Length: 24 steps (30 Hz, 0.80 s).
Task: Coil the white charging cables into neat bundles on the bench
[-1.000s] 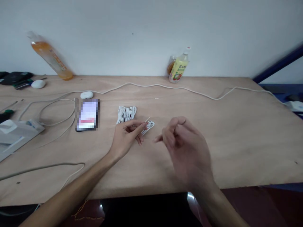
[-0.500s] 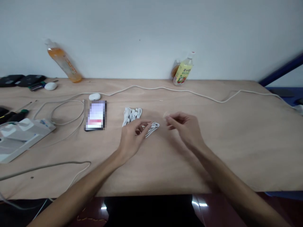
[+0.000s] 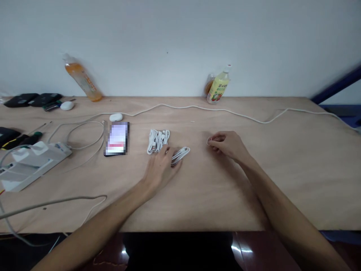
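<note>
Between the tightly pinching fingers of the right hand (image 3: 229,143), a thin white loop (image 3: 208,141) is sticking out. Against the left hand (image 3: 159,168), a slim coiled white cable (image 3: 181,154) is lying between thumb and index finger; whether those fingers are gripping it, I cannot tell. Just beyond them, a cluster of bundled white cables (image 3: 158,141) is resting on the pale wooden desk (image 3: 225,199).

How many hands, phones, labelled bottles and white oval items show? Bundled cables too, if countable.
Left hand and right hand: 2
Phone: 1
Labelled bottles: 2
White oval items: 2
Bundled cables: overlapping, uncountable
Total counted: 7
</note>
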Each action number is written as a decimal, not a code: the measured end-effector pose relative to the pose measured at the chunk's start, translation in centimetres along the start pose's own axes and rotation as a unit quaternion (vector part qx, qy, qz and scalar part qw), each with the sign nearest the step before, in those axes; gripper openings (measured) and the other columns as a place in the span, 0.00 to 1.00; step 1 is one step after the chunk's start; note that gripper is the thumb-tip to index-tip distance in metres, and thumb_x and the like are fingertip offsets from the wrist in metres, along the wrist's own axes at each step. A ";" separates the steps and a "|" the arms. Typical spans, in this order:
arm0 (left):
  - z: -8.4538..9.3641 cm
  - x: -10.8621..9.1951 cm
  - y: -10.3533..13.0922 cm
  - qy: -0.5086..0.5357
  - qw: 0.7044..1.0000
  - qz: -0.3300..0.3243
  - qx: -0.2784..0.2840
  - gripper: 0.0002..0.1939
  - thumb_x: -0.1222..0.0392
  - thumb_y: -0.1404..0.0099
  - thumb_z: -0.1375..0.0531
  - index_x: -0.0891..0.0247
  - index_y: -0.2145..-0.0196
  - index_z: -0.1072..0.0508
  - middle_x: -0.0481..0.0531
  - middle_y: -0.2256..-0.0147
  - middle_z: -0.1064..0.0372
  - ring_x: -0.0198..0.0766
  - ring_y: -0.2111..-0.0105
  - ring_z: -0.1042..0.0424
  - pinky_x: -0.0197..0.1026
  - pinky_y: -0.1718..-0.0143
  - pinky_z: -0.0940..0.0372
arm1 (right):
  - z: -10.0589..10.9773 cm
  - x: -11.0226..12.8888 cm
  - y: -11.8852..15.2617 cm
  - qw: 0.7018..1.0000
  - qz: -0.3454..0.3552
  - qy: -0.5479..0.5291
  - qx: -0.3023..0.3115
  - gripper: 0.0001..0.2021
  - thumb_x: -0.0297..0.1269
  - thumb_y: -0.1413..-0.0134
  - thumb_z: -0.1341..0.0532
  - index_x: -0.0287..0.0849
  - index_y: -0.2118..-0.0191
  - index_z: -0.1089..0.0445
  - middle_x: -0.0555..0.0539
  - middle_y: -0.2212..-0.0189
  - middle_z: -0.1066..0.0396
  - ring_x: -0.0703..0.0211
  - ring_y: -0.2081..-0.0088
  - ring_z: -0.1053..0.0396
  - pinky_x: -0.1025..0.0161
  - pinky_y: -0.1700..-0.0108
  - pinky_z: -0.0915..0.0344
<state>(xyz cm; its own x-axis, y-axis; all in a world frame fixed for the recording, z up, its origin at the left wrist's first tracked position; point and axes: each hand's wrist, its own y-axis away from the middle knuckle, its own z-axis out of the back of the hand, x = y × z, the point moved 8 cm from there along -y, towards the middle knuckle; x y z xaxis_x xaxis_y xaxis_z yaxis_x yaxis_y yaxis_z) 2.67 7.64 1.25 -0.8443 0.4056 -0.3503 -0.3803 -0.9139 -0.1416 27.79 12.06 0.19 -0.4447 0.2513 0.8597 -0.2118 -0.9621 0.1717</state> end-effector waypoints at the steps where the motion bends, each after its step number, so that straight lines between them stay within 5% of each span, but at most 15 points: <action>1: 0.0 0.0 -0.1 0.003 1.000 -0.002 0.001 0.14 0.55 0.25 0.36 0.58 0.44 0.21 0.57 0.52 0.23 0.51 0.55 0.18 0.48 0.56 0.23 | 0.0 0.0 0.0 1.000 0.010 0.006 0.002 0.04 0.31 0.54 0.28 0.41 0.70 0.21 0.48 0.78 0.22 0.61 0.80 0.29 0.67 0.79 0.32; 11: -0.1 -0.4 0.0 0.049 0.998 -0.044 -0.022 0.12 0.61 0.26 0.39 0.59 0.48 0.21 0.56 0.55 0.23 0.47 0.58 0.19 0.44 0.59 0.24 | 0.8 2.0 1.5 0.970 0.161 0.076 -0.164 0.07 0.38 0.47 0.39 0.45 0.64 0.24 0.54 0.81 0.31 0.56 0.76 0.32 0.58 0.63 0.34; 16: 0.4 0.4 -0.3 0.162 0.985 -0.001 -0.059 0.04 0.63 0.29 0.38 0.60 0.64 0.25 0.52 0.65 0.25 0.43 0.65 0.22 0.44 0.60 0.27 | -2.7 2.7 3.3 0.979 0.185 -0.022 -0.078 0.12 0.48 0.42 0.38 0.45 0.65 0.24 0.53 0.78 0.31 0.58 0.75 0.33 0.61 0.69 0.38; 20: 0.1 1.0 -0.2 0.292 0.953 0.048 -0.067 0.03 0.61 0.30 0.38 0.59 0.64 0.27 0.46 0.71 0.28 0.39 0.72 0.27 0.41 0.66 0.31 | -7.3 2.4 4.4 0.981 0.095 -0.145 0.086 0.22 0.60 0.41 0.34 0.44 0.59 0.22 0.50 0.73 0.24 0.60 0.80 0.35 0.63 0.79 0.40; 24: -0.2 0.5 -0.1 0.372 0.927 0.036 -0.045 0.08 0.55 0.30 0.35 0.59 0.62 0.28 0.45 0.71 0.28 0.37 0.73 0.29 0.40 0.69 0.34 | -9.9 2.4 5.0 0.951 0.036 -0.261 0.160 0.26 0.64 0.48 0.28 0.43 0.59 0.22 0.50 0.72 0.24 0.60 0.77 0.30 0.67 0.80 0.37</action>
<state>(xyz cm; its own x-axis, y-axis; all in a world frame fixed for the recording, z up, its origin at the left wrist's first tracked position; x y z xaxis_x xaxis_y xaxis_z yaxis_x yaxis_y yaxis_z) 2.34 7.93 0.91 -0.3607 0.2519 -0.8980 -0.2715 -0.9495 -0.1573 17.06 8.88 -1.65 0.0621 0.1773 0.9822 0.1149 -0.9788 0.1695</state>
